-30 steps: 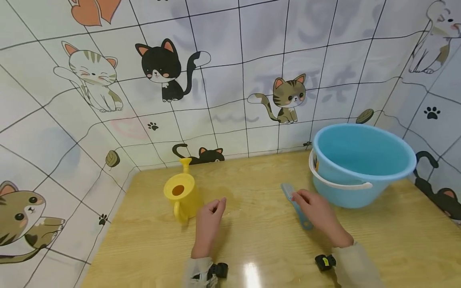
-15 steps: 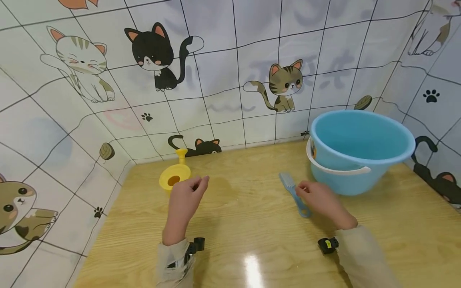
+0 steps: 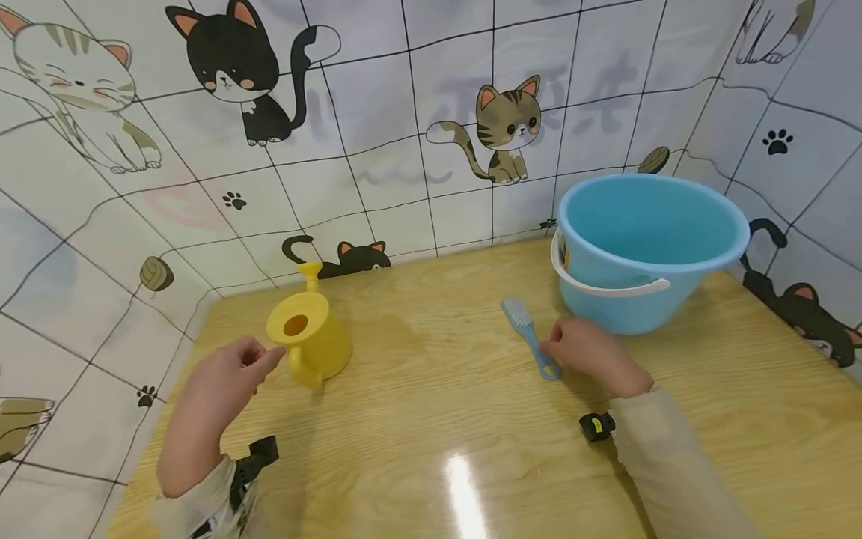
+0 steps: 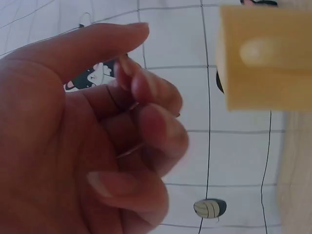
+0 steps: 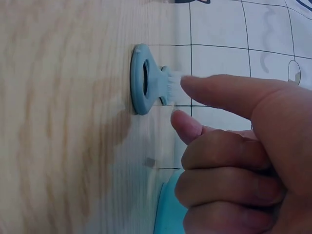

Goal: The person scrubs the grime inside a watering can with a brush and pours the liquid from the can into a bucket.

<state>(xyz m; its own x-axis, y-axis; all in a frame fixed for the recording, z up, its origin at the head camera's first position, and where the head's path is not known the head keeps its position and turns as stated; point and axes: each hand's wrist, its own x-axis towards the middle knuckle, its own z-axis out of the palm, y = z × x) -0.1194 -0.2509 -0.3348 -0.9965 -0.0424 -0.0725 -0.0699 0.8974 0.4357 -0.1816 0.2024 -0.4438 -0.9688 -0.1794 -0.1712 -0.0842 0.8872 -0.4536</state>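
The right hand (image 3: 594,355) is empty, its thumb and forefinger parted by a narrow gap and the other fingers curled in. The left hand (image 3: 217,389) is also empty, its fingers loosely bent, with a gap to the yellow watering can (image 3: 326,346) in the left wrist view. Just beside the right hand a blue brush (image 3: 530,338) lies on the wooden table (image 3: 404,404), pale bristles up, holed handle end toward the person. The can stands upright, its handle toward the person, its spout toward the wall. Farther out, beyond the right hand, a light-blue bucket (image 3: 622,311) stands with its white handle (image 3: 609,291) lowered. Behind everything hangs a gridded wall covering (image 3: 465,217) printed with cartoon cats
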